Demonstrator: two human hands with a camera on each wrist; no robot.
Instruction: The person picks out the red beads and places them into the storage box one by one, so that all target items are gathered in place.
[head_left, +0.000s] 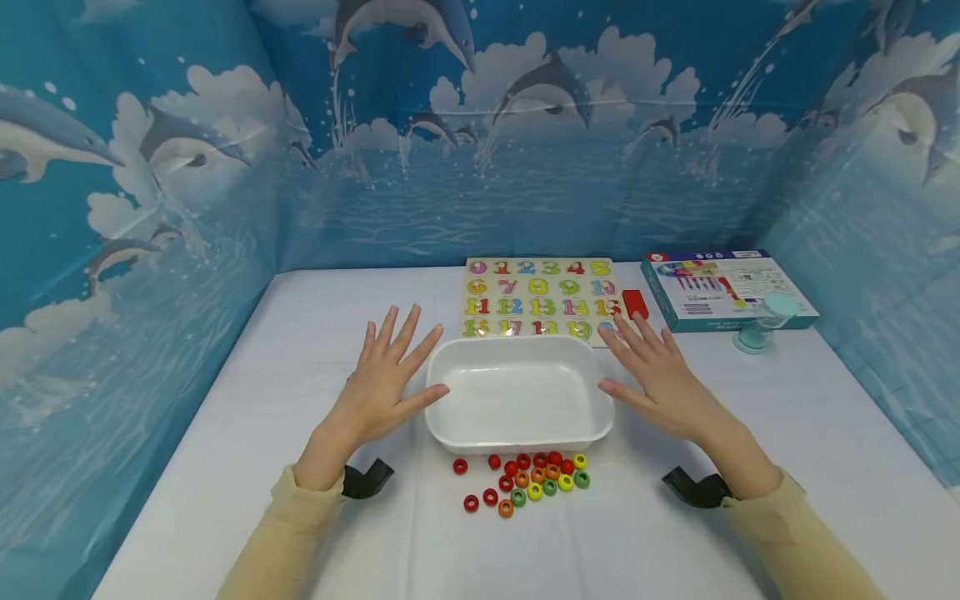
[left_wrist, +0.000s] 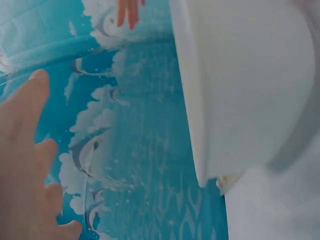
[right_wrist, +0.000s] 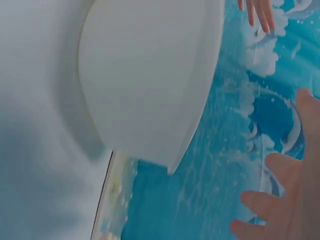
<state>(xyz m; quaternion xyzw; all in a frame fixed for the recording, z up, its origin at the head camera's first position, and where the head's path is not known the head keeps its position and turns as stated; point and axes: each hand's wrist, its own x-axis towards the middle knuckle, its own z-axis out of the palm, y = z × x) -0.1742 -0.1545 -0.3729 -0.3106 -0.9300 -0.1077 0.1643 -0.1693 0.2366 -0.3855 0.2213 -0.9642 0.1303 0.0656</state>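
Observation:
A white rectangular basin (head_left: 525,404) sits in the middle of the table, between the two hands. My left hand (head_left: 386,379) is spread at its left side, fingers straight and thumb overlapping the rim in the head view. On the other side my right hand (head_left: 660,383) is spread too, its thumb pointing at the right rim. Neither hand holds anything. Both wrist views show the basin's outer wall (left_wrist: 250,90) beside spread fingers. In front of the basin lies a loose group of red, orange, yellow and green beads (head_left: 537,476), each with a hole.
Behind the basin lies a wooden number board (head_left: 538,287), with a red block (head_left: 634,302) at its right edge. A flat teal box (head_left: 727,287) lies at the back right, and a small sand timer (head_left: 765,323) stands by it. Dolphin-printed curtains (head_left: 480,192) enclose the white table (head_left: 315,308).

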